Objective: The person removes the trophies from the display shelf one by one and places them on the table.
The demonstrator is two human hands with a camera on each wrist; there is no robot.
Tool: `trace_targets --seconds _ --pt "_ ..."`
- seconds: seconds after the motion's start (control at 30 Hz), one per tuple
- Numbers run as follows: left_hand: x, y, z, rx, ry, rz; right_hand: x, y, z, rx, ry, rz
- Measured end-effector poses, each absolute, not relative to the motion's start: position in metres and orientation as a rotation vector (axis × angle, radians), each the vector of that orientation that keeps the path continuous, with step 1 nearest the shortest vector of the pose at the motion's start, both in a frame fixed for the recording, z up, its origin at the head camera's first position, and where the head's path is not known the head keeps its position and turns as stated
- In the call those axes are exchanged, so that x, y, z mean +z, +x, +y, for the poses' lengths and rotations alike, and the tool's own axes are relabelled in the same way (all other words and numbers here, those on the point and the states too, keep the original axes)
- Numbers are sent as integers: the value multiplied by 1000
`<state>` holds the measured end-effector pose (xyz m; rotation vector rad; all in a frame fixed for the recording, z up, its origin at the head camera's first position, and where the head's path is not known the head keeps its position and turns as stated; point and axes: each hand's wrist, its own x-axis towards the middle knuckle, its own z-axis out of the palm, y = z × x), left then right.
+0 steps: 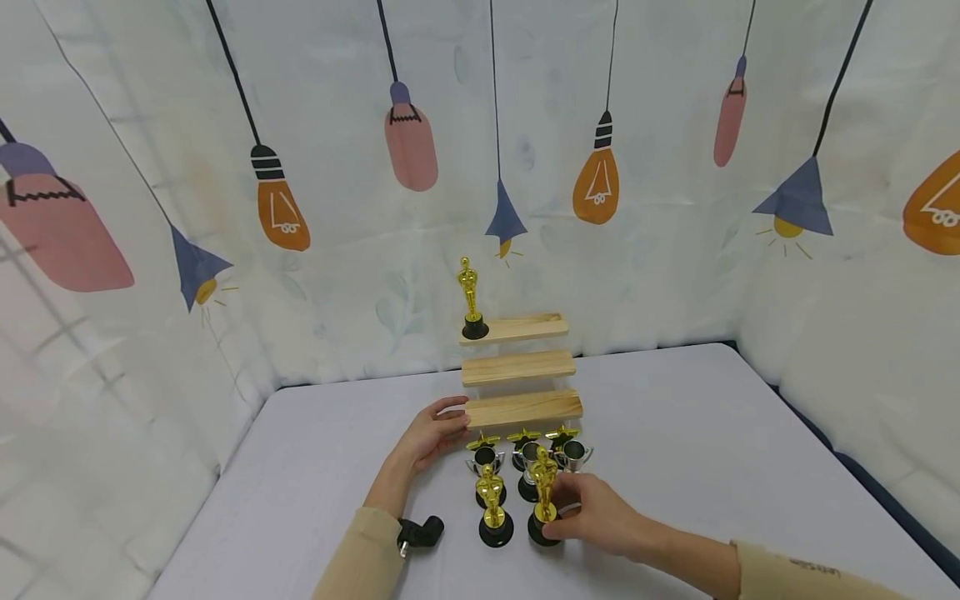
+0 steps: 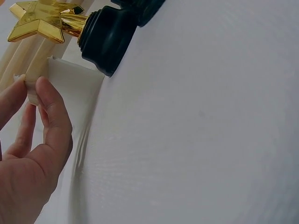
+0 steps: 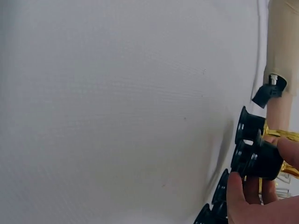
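Observation:
My left hand pinches the left end of the lowest board of a three-step wooden stand; the left wrist view shows thumb and fingertips on the board end. At the front right of a group of small trophies, my right hand grips a gold figure trophy by its black base. Beside it on the left stands another gold figure trophy. Behind these are silver cups with handles and several gold star trophies, partly hidden by one another.
One more gold figure trophy stands upright on the left end of the top board. The middle board is bare wood. A white cloth covers the table, and a curtain printed with lamps hangs behind.

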<state>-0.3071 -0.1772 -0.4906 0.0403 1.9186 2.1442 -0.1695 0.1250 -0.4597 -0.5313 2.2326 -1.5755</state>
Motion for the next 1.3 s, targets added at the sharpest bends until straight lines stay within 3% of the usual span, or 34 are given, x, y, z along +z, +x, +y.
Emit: trace_targets --seconds 1.3 --pt "-490 -305 -177 2154 52 1909 -482 -175 111 -1442 -576 2437"
